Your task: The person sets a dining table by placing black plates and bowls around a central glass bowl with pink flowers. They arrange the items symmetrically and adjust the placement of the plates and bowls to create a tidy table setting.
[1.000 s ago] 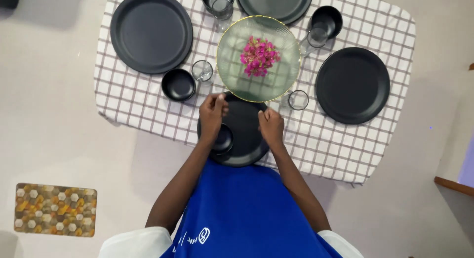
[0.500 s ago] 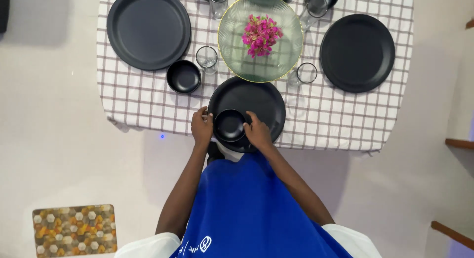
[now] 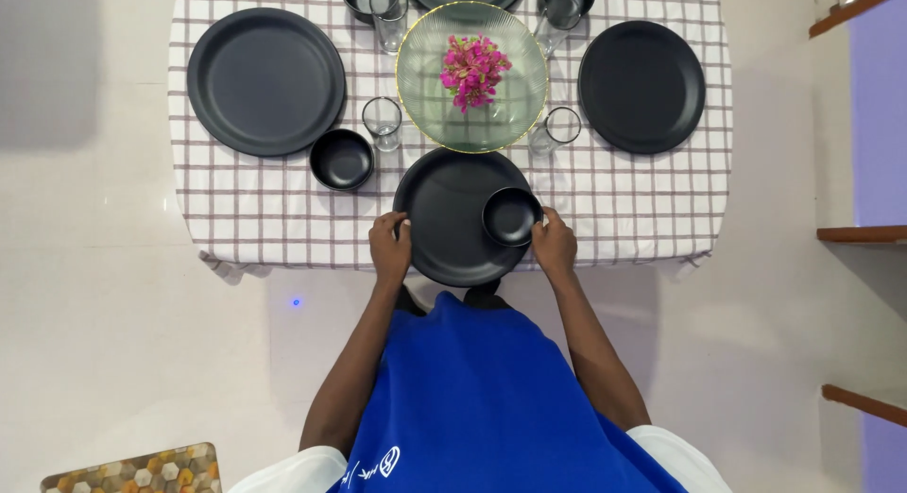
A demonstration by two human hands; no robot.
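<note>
A black plate (image 3: 444,219) lies on the checked tablecloth (image 3: 624,191) at the near edge of the table. My left hand (image 3: 389,248) grips the plate's left rim. A small black bowl (image 3: 511,215) sits on the plate's right side, partly over the rim. My right hand (image 3: 555,246) holds the bowl at its right edge, with the fingers curled against it.
A ribbed glass dish (image 3: 470,76) with pink flowers (image 3: 472,70) stands just behind the plate. Glasses (image 3: 383,121) (image 3: 557,127), another small bowl (image 3: 341,159) and two more black plates (image 3: 265,81) (image 3: 641,86) surround it. Wooden shelves (image 3: 864,233) stand at the right, a patterned mat (image 3: 142,469) at the lower left.
The small bowl has gone from the plate's left-centre to its right side, with my right hand moving right along with it. My left hand stays at the left rim.
</note>
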